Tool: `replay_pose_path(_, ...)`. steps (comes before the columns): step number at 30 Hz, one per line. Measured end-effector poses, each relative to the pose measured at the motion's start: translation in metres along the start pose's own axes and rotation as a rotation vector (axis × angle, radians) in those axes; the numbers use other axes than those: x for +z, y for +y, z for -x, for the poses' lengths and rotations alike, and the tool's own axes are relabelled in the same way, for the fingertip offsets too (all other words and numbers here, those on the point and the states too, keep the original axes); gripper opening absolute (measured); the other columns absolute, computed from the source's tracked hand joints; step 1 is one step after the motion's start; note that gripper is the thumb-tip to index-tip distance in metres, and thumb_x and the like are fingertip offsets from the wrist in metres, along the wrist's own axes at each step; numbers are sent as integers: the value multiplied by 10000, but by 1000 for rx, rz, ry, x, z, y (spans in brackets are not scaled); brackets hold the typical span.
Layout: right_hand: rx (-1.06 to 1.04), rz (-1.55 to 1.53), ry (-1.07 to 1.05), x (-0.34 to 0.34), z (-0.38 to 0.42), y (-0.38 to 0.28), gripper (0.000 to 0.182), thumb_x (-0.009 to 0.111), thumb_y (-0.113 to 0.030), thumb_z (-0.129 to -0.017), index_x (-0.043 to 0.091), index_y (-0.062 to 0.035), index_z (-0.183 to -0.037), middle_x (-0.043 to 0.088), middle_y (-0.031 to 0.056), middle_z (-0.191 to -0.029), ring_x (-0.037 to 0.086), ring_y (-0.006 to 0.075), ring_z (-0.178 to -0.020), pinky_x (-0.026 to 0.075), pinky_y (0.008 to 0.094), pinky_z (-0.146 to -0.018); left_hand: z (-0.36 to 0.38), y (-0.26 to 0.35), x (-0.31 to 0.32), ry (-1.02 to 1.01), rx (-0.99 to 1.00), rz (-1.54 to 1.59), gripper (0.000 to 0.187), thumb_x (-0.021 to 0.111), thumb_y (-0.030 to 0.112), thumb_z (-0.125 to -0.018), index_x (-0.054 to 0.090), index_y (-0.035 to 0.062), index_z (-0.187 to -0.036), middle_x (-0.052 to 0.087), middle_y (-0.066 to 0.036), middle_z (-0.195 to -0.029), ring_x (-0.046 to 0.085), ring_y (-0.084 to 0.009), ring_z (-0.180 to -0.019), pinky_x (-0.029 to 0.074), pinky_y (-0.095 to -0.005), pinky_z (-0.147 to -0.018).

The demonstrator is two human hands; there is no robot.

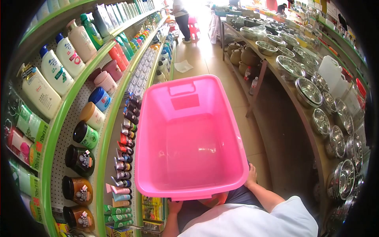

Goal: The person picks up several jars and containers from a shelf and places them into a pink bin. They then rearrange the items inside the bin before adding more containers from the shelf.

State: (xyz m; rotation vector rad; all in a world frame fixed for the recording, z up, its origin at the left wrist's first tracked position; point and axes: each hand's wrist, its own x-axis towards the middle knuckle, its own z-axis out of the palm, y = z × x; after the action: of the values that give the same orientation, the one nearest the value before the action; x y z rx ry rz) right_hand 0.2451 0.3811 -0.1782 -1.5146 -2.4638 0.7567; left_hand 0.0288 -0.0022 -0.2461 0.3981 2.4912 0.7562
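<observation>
A large pink plastic storage box [189, 154], with nothing inside, fills the middle of the head view in front of my body. A handle slot and a rectangular patch show on its far wall. My right hand [251, 175] holds the box's right side near the front corner, with some fingers hidden behind the wall. Below the front left rim, my left hand [175, 205] is at the box, mostly covered by it, so its fingers barely show. Both forearms reach forward beside my white shirt and dark trousers.
Close on the left, a green-edged shelf [100, 166] carries shampoo bottles [55, 71], jars [80, 160] and tubes [123, 166]. To the right, a long table [272, 75] bears steel bowls [309, 92], with clay pots [249, 56] beneath. A person [182, 19] stands up the aisle near a pink stool [193, 27].
</observation>
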Motion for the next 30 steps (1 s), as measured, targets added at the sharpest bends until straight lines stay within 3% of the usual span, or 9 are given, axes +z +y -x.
replay_pose_path(7,56,-46,-23,-11,2,-11,620,564,-427,-858,425,-94,-1363,369,170,-1398,343,344,-1308,344,478,-1044,1,4,-2,8,13,-8,863,610,607,-791,285,193,-1475,287,-337,-1441,294,-537,-1302,291,-522,-1092)
replay_pose_path(15,-22,31,4,5,-3,6,612,570,-423,-857,431,-100,-1358,371,162,-1394,340,336,-1310,341,475,-1044,5,9,-2,64,4,-7,891,654,602,-760,310,169,-1459,353,-369,-1350,381,-532,-1227,349,-533,-1039)
replay_pose_path(30,-29,48,0,1,-2,0,615,568,-410,-856,418,-99,-1365,365,163,-1405,332,338,-1319,340,484,-1046,13,22,-10,73,-70,60,967,655,651,-736,301,118,-1461,325,-412,-1357,361,-541,-1251,321,-523,-1065)
